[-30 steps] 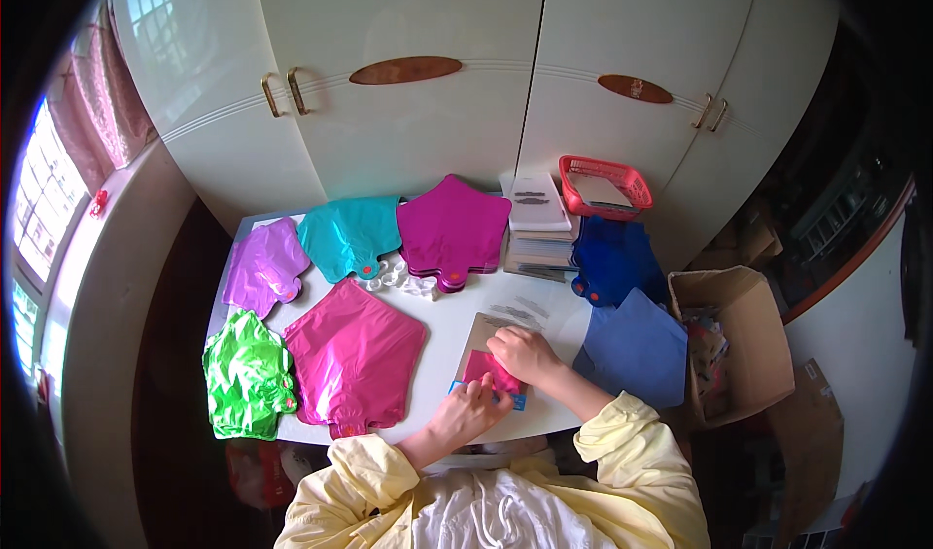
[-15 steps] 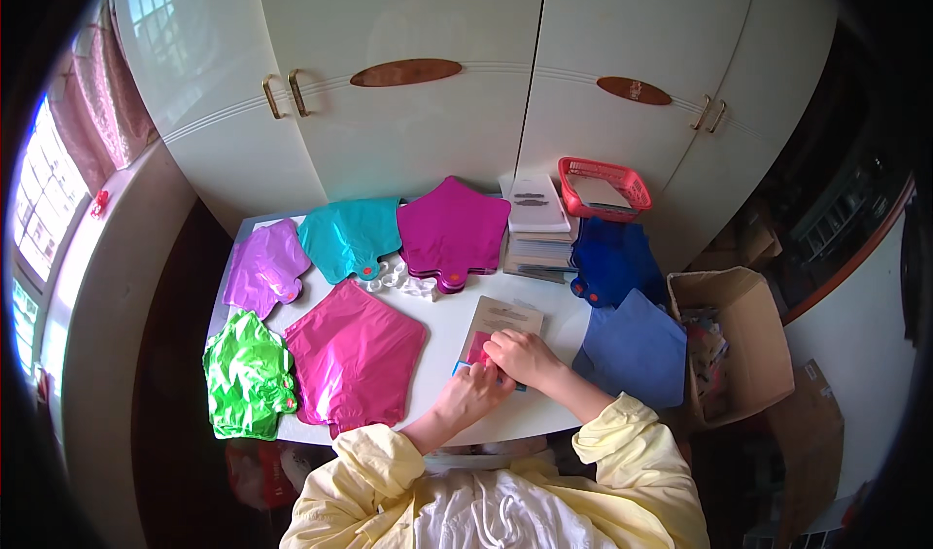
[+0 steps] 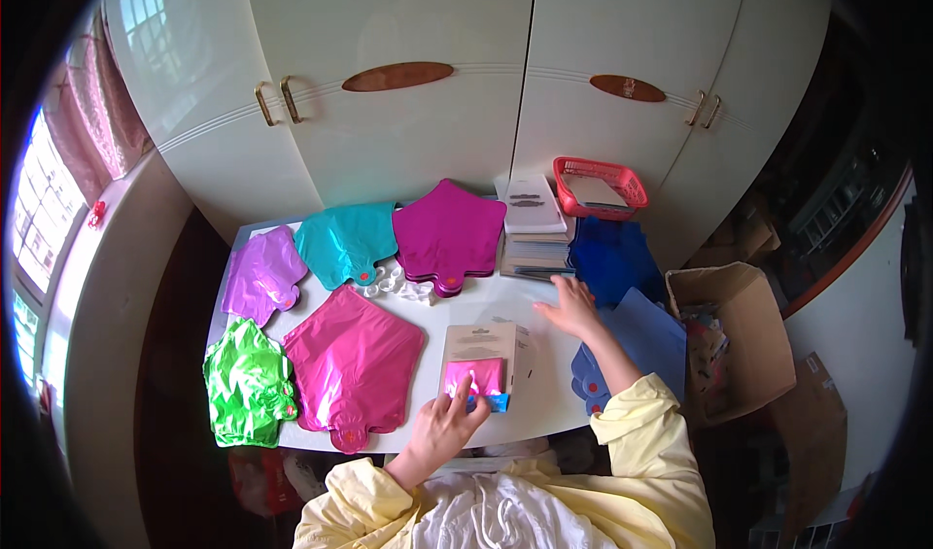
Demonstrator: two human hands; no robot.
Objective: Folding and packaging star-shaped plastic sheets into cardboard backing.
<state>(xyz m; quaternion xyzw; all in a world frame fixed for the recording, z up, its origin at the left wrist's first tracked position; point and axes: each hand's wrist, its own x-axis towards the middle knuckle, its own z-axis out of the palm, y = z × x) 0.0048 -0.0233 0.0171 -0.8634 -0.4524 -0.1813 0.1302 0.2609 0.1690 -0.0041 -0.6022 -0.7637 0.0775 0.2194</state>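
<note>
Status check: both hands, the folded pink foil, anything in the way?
Left hand fingertips on folded pink foil. Right hand open, near card stack. Foil on tan card, partly covered by left fingers.

Right hand (image 3: 571,306) off the card (image 3: 478,341), now out by the foot of the stack (image 3: 536,248), fingers spread; contact unclear. Left hand (image 3: 442,437) no longer bunched against it, fingers parted at the pink packet (image 3: 473,374). Packet, mostly covered before, now largely exposed. Card shifted left, sitting squarer. Tab of the light blue balloons (image 3: 646,340) now shows past the forearm.
</note>
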